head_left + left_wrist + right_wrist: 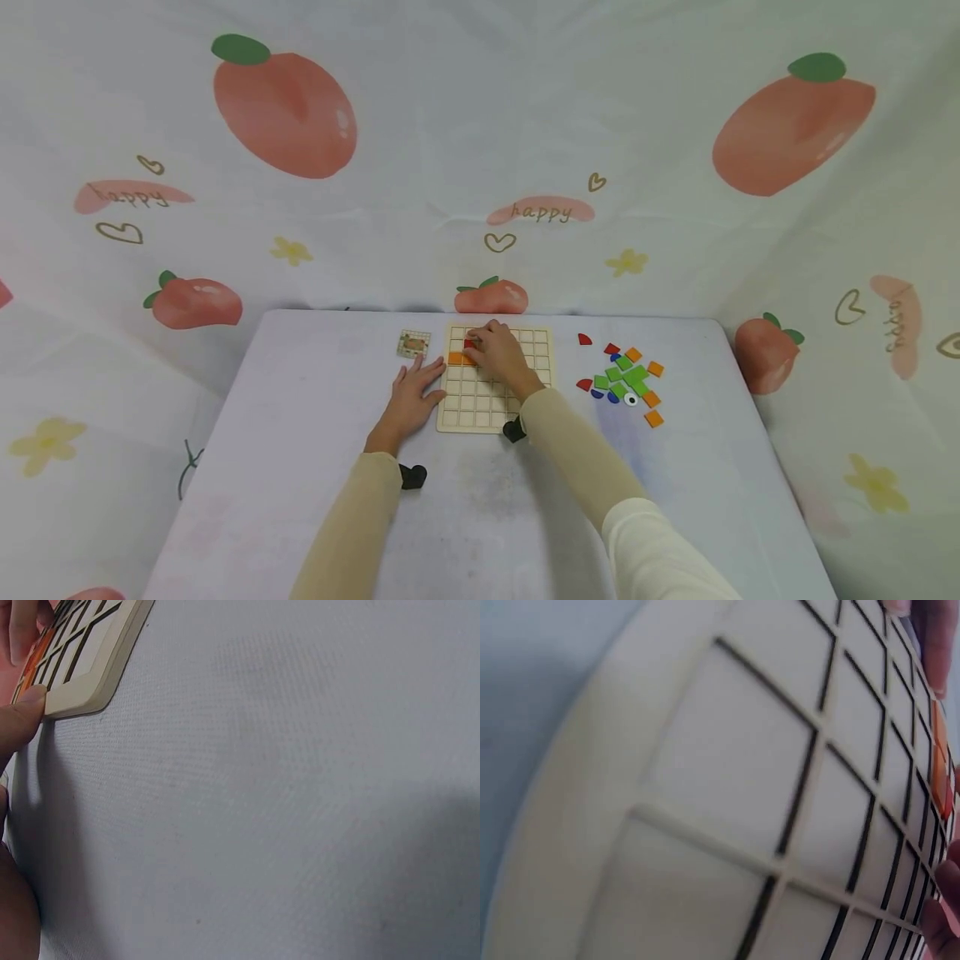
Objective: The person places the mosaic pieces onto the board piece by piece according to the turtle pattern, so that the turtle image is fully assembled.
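A pale wooden grid board (461,417) lies on the table, with orange square tiles (455,358) set side by side in its cells near the upper left. Over its upper part, my right hand (501,352) pinches a small red piece (469,343) right above the orange row; the fingers cover part of it. My left hand (411,398) lies beside the board's left edge with fingers extended, and its thumb (30,709) rests on the rim. Just beyond the left fingertips is a small picture card (414,342) printed with a grid.
Right of the board lie loose pieces: green squares (636,377), orange squares (654,419), red quarter circles (585,339), blue rounded pieces (597,394) and a white eye disc (631,400). A printed cloth (420,250) hangs behind the table.
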Demonstrator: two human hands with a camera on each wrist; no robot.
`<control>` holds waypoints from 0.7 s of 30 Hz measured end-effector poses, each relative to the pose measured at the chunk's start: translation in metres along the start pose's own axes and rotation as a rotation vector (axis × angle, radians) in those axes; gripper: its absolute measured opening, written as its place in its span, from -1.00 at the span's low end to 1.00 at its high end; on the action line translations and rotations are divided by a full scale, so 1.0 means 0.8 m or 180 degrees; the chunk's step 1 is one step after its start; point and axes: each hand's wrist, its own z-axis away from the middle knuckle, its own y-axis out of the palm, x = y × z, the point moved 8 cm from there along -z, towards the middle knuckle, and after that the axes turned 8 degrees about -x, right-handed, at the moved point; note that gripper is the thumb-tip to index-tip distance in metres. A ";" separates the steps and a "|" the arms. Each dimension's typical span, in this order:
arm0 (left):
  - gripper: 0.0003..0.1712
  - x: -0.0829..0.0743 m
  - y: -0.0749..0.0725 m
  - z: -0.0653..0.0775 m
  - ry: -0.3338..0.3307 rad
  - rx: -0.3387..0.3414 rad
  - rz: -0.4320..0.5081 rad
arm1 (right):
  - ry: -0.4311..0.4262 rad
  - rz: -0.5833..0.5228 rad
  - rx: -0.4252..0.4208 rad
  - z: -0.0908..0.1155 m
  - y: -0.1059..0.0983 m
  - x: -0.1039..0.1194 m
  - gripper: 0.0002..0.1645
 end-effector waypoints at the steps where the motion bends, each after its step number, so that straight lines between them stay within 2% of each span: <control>1: -0.35 0.001 0.000 0.000 -0.0001 0.0003 0.0011 | 0.0003 0.0076 0.0033 0.002 -0.001 0.000 -0.44; 7: -0.34 0.000 0.002 -0.001 -0.0026 0.0007 0.0018 | 0.0031 0.0603 0.0221 0.013 -0.002 0.000 -0.30; 11: -0.33 0.001 0.001 0.000 -0.0048 0.0002 -0.0007 | 0.0025 0.0669 0.0227 0.019 -0.001 -0.004 -0.15; 15: -0.32 0.001 0.000 0.000 -0.0056 0.0003 -0.0007 | 0.0078 0.0590 0.0276 0.024 0.001 -0.012 -0.04; 21: -0.32 -0.001 -0.001 0.001 -0.0035 0.0020 -0.0017 | 0.0265 0.0680 0.0544 0.031 0.005 -0.029 0.11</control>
